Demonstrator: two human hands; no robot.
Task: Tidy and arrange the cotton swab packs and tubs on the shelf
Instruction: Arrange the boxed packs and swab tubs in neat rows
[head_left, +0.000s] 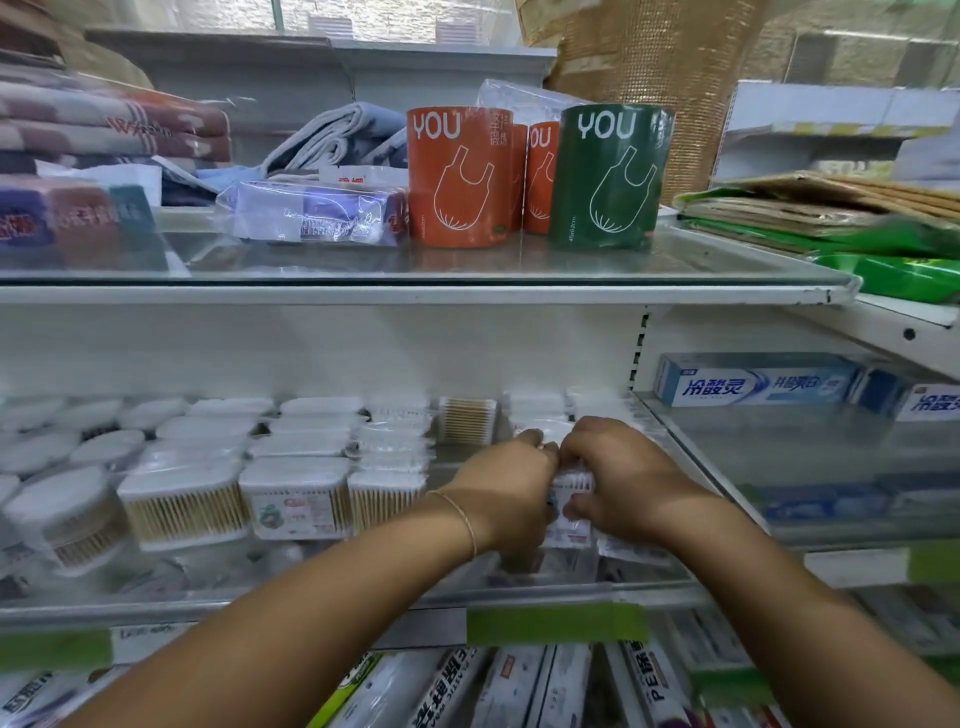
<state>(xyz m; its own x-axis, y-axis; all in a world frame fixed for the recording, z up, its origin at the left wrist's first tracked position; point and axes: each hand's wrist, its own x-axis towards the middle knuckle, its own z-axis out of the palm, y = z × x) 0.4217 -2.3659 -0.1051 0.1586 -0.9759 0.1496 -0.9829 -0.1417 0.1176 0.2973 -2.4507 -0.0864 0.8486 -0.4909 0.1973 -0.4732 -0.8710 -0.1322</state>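
Observation:
Both my hands reach into the middle glass shelf (311, 597). My left hand (501, 491) and my right hand (621, 480) grip a clear plastic cotton swab pack (571, 512) between them at the right part of the shelf. Square tubs of wooden-stick swabs (184, 506) stand in rows to the left, with round tubs (65, 514) at the far left. More flat swab packs (392, 441) are stacked behind, and one upright pack of wooden swabs (467, 420) stands at the back.
The upper shelf holds orange rolls (457, 176) and a green roll (608, 176) of bags, plus towels (104, 130). Toothpaste boxes (753, 384) fill the shelf to the right. Boxed wrap rolls (519, 686) lie on the shelf below.

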